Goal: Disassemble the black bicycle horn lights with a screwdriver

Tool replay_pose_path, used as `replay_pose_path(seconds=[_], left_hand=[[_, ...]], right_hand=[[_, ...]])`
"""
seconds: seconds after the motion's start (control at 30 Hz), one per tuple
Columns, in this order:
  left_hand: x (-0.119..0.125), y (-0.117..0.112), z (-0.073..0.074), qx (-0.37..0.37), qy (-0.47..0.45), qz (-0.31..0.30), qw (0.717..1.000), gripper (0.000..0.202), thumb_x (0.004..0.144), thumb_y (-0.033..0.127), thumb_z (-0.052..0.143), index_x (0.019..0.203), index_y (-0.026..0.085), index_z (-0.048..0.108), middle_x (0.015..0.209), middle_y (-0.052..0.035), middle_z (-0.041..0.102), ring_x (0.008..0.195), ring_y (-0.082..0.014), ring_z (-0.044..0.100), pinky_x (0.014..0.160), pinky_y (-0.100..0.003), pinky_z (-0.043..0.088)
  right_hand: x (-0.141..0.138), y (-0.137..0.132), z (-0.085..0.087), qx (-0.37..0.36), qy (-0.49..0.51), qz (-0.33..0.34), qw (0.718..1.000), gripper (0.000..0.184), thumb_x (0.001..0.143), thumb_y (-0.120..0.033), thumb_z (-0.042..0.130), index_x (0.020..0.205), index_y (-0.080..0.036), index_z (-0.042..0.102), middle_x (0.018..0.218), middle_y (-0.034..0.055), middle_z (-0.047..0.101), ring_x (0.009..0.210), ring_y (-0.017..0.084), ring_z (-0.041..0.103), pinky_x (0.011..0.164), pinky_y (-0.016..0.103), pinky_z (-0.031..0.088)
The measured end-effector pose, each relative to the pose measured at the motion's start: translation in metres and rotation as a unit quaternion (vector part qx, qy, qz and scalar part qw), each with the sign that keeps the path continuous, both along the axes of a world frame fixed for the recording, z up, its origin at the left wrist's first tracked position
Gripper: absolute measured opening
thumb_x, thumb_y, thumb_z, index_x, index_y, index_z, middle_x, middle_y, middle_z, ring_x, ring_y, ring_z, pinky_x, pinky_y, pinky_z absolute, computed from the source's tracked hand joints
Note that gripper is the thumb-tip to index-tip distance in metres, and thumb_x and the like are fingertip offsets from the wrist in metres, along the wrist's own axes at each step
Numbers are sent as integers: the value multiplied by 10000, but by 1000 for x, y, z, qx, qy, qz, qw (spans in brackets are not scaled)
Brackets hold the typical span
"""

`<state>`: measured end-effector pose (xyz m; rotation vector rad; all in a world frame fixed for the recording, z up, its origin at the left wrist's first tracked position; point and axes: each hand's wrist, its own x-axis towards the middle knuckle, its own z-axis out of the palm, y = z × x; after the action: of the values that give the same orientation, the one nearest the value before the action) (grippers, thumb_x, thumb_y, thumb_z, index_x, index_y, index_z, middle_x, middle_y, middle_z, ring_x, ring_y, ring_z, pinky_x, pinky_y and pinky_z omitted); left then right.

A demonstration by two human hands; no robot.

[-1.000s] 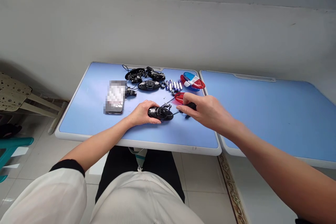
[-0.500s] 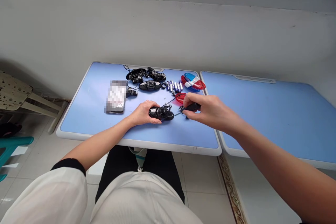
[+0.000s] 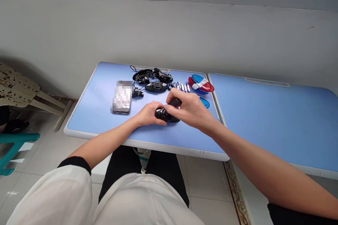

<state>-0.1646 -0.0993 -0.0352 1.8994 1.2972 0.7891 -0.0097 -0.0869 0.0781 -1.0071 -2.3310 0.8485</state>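
Note:
My left hand (image 3: 149, 114) is closed around the left end of a glossy black oval housing (image 3: 161, 113), which it holds down on the blue table (image 3: 148, 134). Above the housing's right end, my right hand (image 3: 191, 108) grips a screwdriver (image 3: 175, 102) by its black handle. The shaft and tip are hidden behind my right fingers, so I cannot tell whether the tip touches the housing. Just beyond lies a similar black oval housing (image 3: 156, 86) with a slotted middle. Part of a blue translucent cover (image 3: 205, 102) shows behind my right hand.
Opened black shells (image 3: 142, 75) with cables lie at the table's back. Several batteries (image 3: 182, 87) stand in a row beside red and blue covers (image 3: 202, 83). A phone (image 3: 123, 97) and a black clamp (image 3: 138, 93) are on the left. A second blue table (image 3: 274, 119) adjoins on the right.
My right hand has moved left with the screwdriver, from beside the housing to over its right end. My left hand keeps its hold. The view has shifted slightly.

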Motion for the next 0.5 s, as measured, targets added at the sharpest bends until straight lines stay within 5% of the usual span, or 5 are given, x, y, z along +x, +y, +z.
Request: replay_pose_path(seconds=[0.33,0.5], left_hand=[[0,0,-4,5,-12,-11,1000,486,555,335,812,980,184,632,980,-31,633,949,-239,578,824,-364,477],[0,1,-3,15,-27,-24,999,414,557,287,810,920,176,644,950,-27,632,965,-239,572,849,-368,477]], right_hand=[[-7,5,-2,-16,-40,13,999,113,695,-114,499,676,-204,433,584,-47,489,534,90,420,518,224,302],[-9,9,5,15,-142,57,988,88,742,-145,468,763,-209,412,683,-2,542,632,132,459,551,240,288]])
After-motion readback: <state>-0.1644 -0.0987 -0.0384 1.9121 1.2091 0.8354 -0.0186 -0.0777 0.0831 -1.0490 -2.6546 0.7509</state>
